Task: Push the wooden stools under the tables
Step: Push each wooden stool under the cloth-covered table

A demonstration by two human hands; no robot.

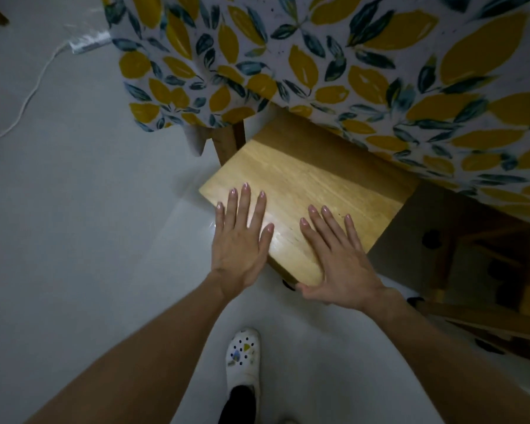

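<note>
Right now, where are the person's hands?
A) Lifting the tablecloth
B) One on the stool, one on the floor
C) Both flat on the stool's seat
C: the left hand and right hand lie open on the stool, fingers spread.

A pale grey floor [74, 240] is spreading across the room, glossy and catching a soft glare. A white cord [31, 93] is trailing over it toward a power strip [89, 42] at the upper left. Dim light is leaving the right side in shadow, where wooden furniture rails [484, 319] are showing.
</note>
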